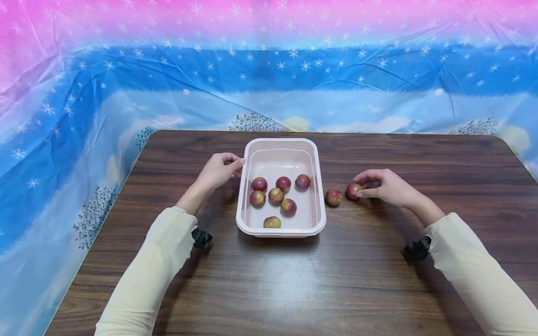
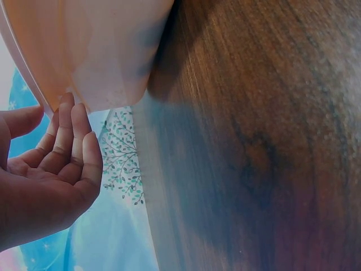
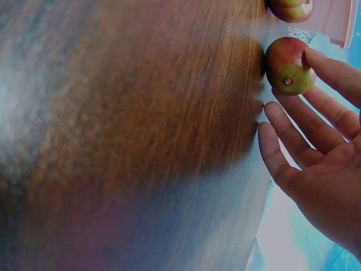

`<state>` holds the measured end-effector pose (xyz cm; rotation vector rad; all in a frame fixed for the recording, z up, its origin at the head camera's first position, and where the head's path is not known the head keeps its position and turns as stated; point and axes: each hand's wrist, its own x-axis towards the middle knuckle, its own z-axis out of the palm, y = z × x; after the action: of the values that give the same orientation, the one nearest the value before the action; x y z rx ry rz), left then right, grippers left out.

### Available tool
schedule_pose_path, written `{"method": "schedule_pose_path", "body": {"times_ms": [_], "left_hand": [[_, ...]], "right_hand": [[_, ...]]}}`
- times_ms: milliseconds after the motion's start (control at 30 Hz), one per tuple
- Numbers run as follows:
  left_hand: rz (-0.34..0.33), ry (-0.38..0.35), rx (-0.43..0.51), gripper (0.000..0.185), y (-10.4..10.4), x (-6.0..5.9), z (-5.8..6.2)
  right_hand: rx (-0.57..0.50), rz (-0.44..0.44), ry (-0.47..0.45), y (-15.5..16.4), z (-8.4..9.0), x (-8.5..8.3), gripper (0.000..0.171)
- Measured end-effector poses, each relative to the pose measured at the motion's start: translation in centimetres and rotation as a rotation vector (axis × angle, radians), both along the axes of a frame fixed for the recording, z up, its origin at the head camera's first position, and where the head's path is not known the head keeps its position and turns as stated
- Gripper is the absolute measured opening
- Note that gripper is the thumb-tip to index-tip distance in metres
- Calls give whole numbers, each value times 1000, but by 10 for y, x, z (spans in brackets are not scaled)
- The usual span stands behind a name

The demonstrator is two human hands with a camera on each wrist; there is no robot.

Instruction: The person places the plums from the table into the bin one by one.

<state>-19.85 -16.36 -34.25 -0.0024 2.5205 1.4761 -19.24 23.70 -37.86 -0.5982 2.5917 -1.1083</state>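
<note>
**Two hands working at a pink tub of fruit**

While the left hand (image 1: 218,170) is resting against the left rim of the pink tub (image 1: 319,186), the right hand (image 1: 384,186) is touching a red-green fruit (image 1: 353,190) lying on the bench (image 1: 294,280), to the right of the tub. The left wrist view is showing the left fingers (image 2: 70,132) held fairly straight, their tips touching the tub's outer wall just under the rim, with the thumb lying up by the rim; nothing is being held in the palm. The right wrist view is showing the right fingers (image 3: 333,70) spread and relaxed, one fingertip lying against the fruit's side; the head view is suggesting the thumb is at it too, but whether it is being gripped cannot be told.

A second loose fruit (image 1: 333,197) is sitting just beside the first, between it and the tub wall. Seven more fruits (image 1: 276,195) are lying inside the tub, six grouped mid-tub and one near the front wall. Both forearms are wearing cream sleeves (image 1: 155,261). A blue and pink starred cloth (image 1: 126,84) is hanging behind and beside the bench.
</note>
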Motion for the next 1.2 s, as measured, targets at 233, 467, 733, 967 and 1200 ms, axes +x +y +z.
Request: {"method": "schedule_pose_path", "body": {"times_ms": [233, 467, 733, 967, 1200], "left_hand": [[0, 4, -3, 30, 0, 1, 0], [0, 9, -5, 31, 0, 0, -1], [1, 8, -2, 31, 0, 0, 0], [3, 4, -7, 31, 0, 0, 0], [4, 6, -6, 31, 1, 0, 0]], "right_hand": [[-4, 2, 1, 0, 1, 0, 32], [19, 1, 3, -1, 6, 1, 32], [21, -9, 13, -3, 16, -2, 33], [9, -5, 22, -5, 26, -4, 36], [1, -24, 52, -9, 37, -10, 34]]}}
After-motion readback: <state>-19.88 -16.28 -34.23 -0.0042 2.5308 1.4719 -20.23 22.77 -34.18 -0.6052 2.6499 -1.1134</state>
